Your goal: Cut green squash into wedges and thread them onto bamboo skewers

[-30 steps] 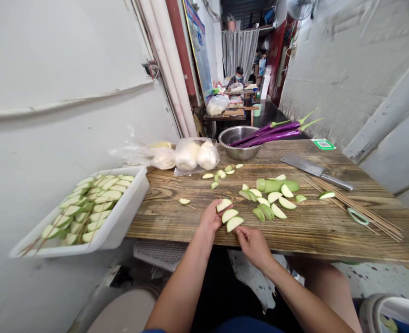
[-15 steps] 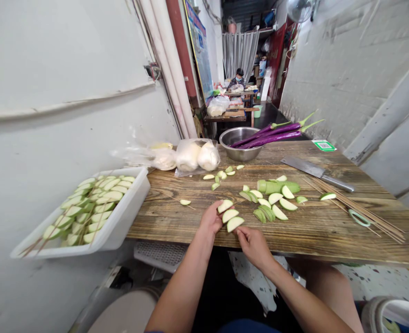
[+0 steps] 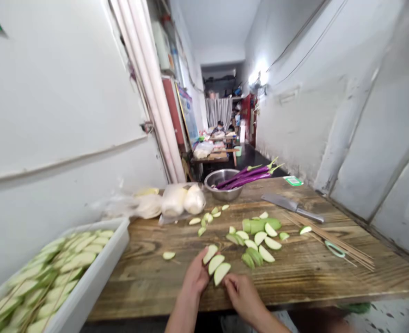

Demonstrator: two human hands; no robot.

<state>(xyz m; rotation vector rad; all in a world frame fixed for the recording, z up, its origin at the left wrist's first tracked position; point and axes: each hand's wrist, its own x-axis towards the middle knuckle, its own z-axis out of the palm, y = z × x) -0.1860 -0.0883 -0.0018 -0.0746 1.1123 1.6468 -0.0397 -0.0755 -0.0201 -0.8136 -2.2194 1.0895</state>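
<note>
Head view: your left hand (image 3: 195, 273) grips three pale half-round slices (image 3: 216, 264) in a staggered row, over the near middle of the wooden table (image 3: 149, 286). Your right hand (image 3: 241, 296) is closed, fingers pinched at the near right end of that row; can't tell what sits between them.

Containers. Near left, you've got a white tray (image 3: 100, 282) filled with green-skinned slices (image 3: 65, 273), thin sticks lying among them (near end cut off by the frame). Far middle of the table, a metal bowl (image 3: 225, 194) has purple eggplants (image 3: 251, 177) leaning in it, green stems out over the right rim. Left of the bowl, a clear bag (image 3: 165, 218) holds rounded white vegetables (image 3: 193, 200); another clear bag (image 3: 117, 203) just beside it, further left, contents hard to make out. Well beyond your table, a pale green bucket (image 3: 238, 151) stands on the floor, inside not visible.

Right of your hands: loose slices (image 3: 266, 253) around a green vegetable piece (image 3: 261, 225). Further right, a cleaver (image 3: 280, 201) lies flat, and near it a bundle of thin sticks (image 3: 350, 243) with a pale green loop (image 3: 334, 249) against it.
</note>
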